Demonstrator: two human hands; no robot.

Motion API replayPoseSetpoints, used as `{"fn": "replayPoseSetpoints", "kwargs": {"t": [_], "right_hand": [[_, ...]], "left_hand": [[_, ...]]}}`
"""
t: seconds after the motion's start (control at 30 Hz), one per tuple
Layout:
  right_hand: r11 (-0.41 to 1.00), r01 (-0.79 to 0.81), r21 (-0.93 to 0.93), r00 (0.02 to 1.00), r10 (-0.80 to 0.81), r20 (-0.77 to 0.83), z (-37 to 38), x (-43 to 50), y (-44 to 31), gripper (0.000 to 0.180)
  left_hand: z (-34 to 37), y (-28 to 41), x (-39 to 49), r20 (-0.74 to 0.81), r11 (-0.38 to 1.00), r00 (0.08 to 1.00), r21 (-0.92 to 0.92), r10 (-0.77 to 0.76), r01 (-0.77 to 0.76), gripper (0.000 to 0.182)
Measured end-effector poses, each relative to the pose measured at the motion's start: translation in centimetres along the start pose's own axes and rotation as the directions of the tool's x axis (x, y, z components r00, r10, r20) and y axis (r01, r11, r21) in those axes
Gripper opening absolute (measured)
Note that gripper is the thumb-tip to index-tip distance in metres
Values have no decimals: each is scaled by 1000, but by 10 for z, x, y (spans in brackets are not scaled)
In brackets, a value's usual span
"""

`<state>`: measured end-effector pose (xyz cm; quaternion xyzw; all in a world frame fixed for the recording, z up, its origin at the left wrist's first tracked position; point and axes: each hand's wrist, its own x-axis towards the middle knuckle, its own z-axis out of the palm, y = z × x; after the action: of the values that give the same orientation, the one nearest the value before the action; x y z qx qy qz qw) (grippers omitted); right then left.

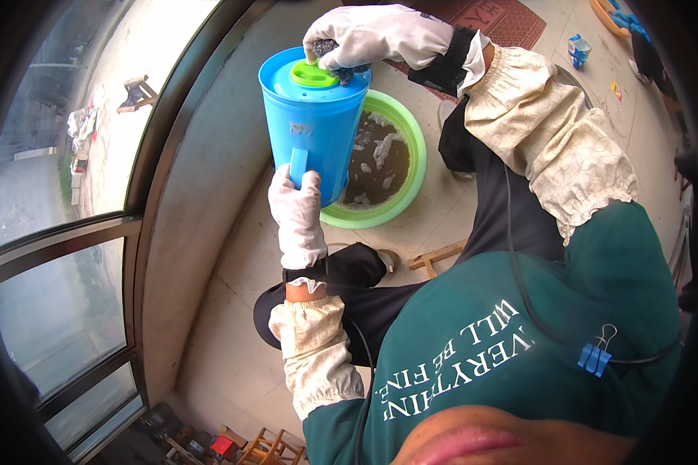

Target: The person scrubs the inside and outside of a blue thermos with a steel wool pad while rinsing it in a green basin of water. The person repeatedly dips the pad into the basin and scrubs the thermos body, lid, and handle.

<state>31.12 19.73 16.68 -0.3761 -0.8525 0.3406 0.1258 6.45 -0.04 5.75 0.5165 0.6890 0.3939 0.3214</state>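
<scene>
A blue plastic jug (pixel 326 133) is held up in front of me, tilted slightly, with its handle (pixel 299 165) facing my body. My left hand (pixel 298 212), in a white glove, grips that handle from below. The jug's blue lid carries a light-green cap (pixel 314 74). My right hand (pixel 381 38), gloved too, pinches a dark scouring pad (pixel 344 74) against the cap and lid; its fingers hide part of both. Below and partly behind the jug, a light-green basin (pixel 417 165) on the floor holds murky brown water with patches of foam.
A low wall and framed window (pixel 64 290) run along my left. Between my legs is a wooden stool (pixel 439 256). A red mat (pixel 494 26), a blue-and-white carton (pixel 579 51) and an orange basin (pixel 608 17) lie beyond. Another person's leg shows top right.
</scene>
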Motion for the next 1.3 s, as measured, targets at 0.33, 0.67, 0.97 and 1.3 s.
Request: {"fn": "replayPoseSetpoints", "kwargs": {"t": [0.33, 0.67, 0.97, 1.3], "right_hand": [[707, 687, -167, 682, -707, -187, 4, 13, 15, 38], [751, 654, -90, 745, -660, -92, -2, 7, 10, 32], [847, 529, -41, 843, -531, -83, 1, -6, 1, 10], [934, -251, -252, 963, 268, 34, 16, -3, -11, 51]], "left_hand": [[-7, 9, 2, 61, 995, 998, -101, 5, 1, 12], [-18, 2, 3, 171, 939, 981, -310, -95, 145, 14], [-26, 15, -6, 160, 963, 978, -211, -135, 167, 18], [-15, 4, -8, 82, 992, 997, 125, -10, -1, 31]]}}
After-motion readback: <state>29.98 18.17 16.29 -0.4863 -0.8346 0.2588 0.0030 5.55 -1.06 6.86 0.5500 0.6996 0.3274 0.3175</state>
